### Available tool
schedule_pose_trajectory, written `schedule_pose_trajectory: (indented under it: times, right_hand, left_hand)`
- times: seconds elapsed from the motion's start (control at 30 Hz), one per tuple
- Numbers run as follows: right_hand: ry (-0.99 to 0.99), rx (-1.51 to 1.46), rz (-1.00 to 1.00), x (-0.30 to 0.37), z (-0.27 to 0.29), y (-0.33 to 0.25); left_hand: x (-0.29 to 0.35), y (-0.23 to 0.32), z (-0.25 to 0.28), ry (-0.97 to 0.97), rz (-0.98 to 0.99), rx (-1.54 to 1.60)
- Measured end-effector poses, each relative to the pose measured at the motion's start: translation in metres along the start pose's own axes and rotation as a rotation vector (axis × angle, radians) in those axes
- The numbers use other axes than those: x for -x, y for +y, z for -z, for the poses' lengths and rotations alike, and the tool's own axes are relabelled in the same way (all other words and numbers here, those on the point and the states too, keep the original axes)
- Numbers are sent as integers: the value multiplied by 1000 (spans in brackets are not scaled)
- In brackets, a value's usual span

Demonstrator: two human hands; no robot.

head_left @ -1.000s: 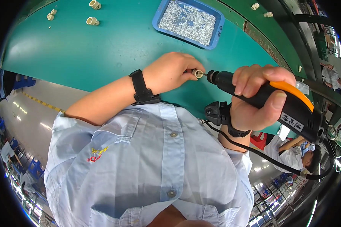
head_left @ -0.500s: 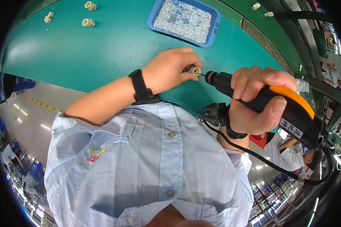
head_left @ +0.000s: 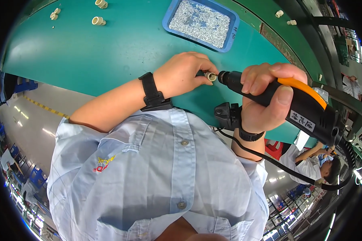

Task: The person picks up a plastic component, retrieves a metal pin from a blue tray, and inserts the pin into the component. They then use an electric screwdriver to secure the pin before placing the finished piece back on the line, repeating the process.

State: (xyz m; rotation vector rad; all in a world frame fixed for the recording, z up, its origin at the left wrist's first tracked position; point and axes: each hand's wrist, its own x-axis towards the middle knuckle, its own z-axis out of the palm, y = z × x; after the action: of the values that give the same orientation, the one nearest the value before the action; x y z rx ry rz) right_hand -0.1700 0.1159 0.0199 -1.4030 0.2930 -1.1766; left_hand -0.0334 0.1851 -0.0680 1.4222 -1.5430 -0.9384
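Observation:
My left hand (head_left: 184,72) pinches a small cream cylindrical plastic fitting (head_left: 211,76) between thumb and fingers, its open end turned to the right. In my right hand (head_left: 271,90) is a black electric screwdriver (head_left: 265,96) with an orange strip, my fingers wrapped round its body. The screwdriver's nose points left, right at the fitting's opening; its bit appears to reach inside, but how deep I cannot tell. A cable runs from the tool's rear end.
A blue tray (head_left: 236,30) full of small silvery screw-like pieces stands beyond my hands on the green table (head_left: 120,52). More cream fittings (head_left: 98,21) stand at the far left, others (head_left: 279,13) on the right-hand ledge. Another person (head_left: 313,164) sits at the right.
The screwdriver has moved left and closer to the fitting, so less of its bit shows. My left hand still holds the fitting. The view has shifted slightly.

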Motion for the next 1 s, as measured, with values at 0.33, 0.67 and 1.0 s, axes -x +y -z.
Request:
schedule_pose_trajectory:
  times: [0.33, 0.67, 1.0]
  right_hand:
    - [-56, 27, -41, -3, -3, 3]
    - [13, -87, 147, -1, 3, -22]
    - [102, 52, 248, 13, 30, -38]
  left_hand:
    - [-2, 1, 1, -1, -14, -25]
    - [-3, 14, 20, -20, -139, -147]
    - [-158, -27, 138, 308, 94, -485]
